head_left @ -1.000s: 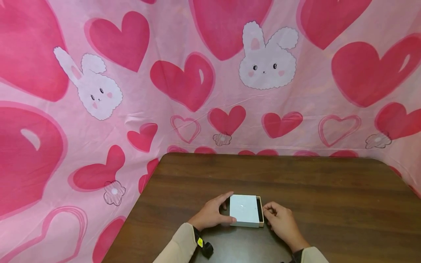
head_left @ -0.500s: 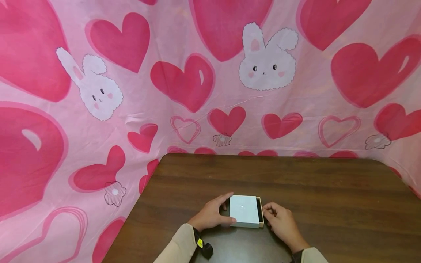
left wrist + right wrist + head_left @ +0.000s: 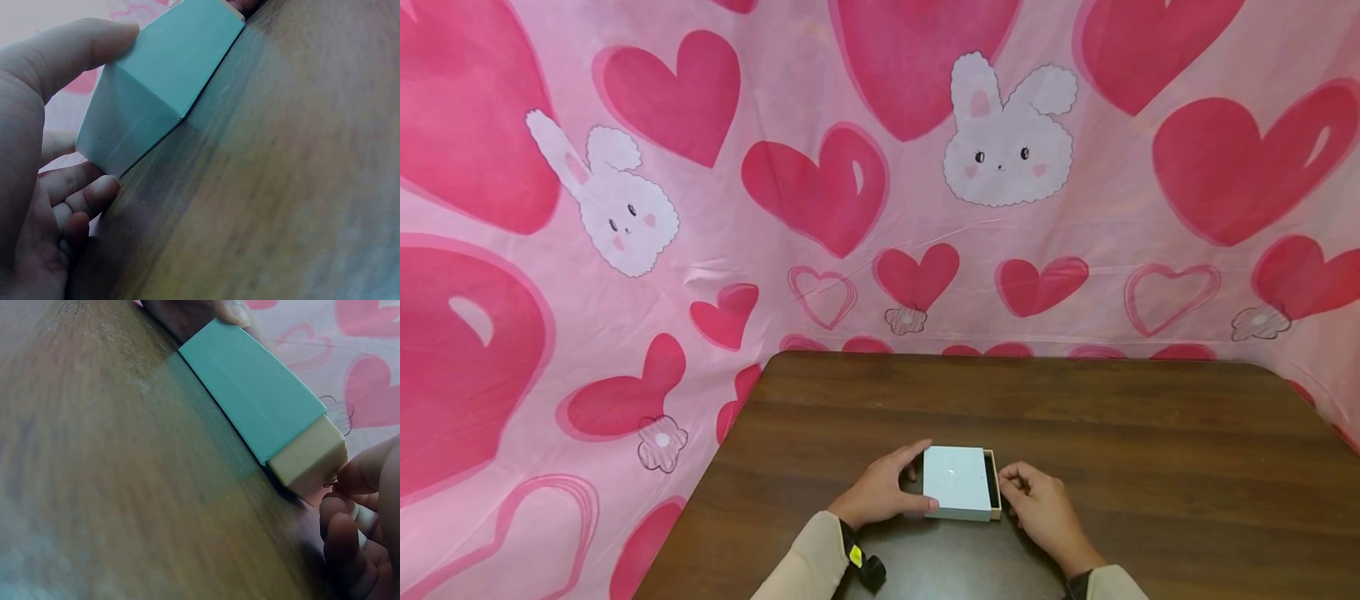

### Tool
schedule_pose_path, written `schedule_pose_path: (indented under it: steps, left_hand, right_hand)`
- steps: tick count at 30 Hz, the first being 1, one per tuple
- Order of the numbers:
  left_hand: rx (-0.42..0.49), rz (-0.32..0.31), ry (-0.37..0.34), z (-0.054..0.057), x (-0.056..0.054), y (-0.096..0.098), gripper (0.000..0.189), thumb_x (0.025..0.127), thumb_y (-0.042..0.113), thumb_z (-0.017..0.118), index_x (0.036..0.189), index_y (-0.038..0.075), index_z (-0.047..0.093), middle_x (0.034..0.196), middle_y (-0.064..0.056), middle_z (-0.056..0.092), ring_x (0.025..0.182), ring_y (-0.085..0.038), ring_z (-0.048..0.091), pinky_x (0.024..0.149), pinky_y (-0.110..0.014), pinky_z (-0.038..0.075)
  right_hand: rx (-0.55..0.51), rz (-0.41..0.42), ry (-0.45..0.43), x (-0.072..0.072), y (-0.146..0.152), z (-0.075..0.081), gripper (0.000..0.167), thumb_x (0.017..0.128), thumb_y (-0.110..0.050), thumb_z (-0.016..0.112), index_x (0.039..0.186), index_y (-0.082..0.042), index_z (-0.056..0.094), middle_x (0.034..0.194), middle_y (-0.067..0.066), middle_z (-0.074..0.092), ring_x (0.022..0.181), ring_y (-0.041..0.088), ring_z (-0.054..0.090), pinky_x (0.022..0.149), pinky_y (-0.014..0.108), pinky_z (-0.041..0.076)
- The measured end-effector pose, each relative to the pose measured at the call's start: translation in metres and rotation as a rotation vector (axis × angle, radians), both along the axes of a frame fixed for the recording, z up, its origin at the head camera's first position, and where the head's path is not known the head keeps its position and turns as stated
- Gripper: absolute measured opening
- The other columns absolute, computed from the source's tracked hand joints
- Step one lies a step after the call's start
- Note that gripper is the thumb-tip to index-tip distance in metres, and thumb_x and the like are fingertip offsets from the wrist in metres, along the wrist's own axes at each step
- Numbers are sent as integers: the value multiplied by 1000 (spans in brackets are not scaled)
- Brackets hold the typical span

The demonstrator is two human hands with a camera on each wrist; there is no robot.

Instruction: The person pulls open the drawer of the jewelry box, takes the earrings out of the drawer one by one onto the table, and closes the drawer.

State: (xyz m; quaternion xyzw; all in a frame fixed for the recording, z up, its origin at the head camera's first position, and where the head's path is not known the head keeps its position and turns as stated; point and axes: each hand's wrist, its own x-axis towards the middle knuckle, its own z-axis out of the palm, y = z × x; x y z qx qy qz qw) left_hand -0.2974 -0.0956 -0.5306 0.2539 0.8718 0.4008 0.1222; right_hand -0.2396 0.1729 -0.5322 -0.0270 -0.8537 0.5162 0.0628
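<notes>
Box: the pale box cover (image 3: 957, 477) lies flat on the table between your two hands, white on top in the head view and blue-green along its side in the wrist views, with a faint mark in the middle of its top.
Drawer: a tan drawer (image 3: 310, 459) stands partly out of the box's right end; a dark strip of its inside shows beside the cover.
Your left hand: the left hand (image 3: 883, 485) spans the box's left end and holds it, thumb on the near side by the top edge, the other fingers around the left end and far corner.
Your right hand: the right hand (image 3: 1041, 504) is at the box's right end, thumb and fingertip pinching the drawer at its outer face, the other fingers curled below; whatever small part sits between the tips is too small to make out.
Your cuffs: cream sleeves (image 3: 808, 554) reach in from nearer you than the box, with a black band (image 3: 851, 537) bearing a yellow mark on your left wrist.
Table: the dark brown wood-grain table (image 3: 1037, 400) runs under the box and beyond it, its far corners rounded.
Room: past the table, behind the box and to its left, hangs a pink cloth (image 3: 925, 221) with red hearts, sketched flowers and two white rabbit heads (image 3: 1007, 158).
</notes>
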Motion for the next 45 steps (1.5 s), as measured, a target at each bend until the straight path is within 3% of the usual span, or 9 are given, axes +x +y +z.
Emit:
schedule_pose_path:
  steps: [10, 20, 45]
  left_hand:
    - [-16, 1, 21, 0, -1, 0, 89, 75, 58, 77, 151, 38, 34, 122, 14, 50, 100, -9, 49, 80, -35, 42]
    - [-3, -16, 42, 2, 0, 1, 90, 76, 56, 77, 151, 32, 35, 114, 12, 52, 97, -9, 49, 78, -33, 43]
    - [-46, 3, 18, 2, 1, 0, 90, 76, 58, 76, 152, 34, 35, 117, 14, 52, 96, -8, 49, 79, -36, 42]
  right_hand:
    - [9, 5, -17, 0, -1, 2, 7, 94, -11, 65, 89, -9, 68, 70, 0, 58, 55, 15, 54, 47, 29, 47]
    - [27, 5, -17, 0, -1, 3, 6, 91, -8, 66, 87, -12, 68, 68, 0, 57, 54, 16, 53, 47, 29, 46]
    - [24, 11, -26, 0, -1, -3, 7, 91, -9, 66, 86, -14, 68, 68, -1, 57, 55, 16, 54, 48, 29, 47]
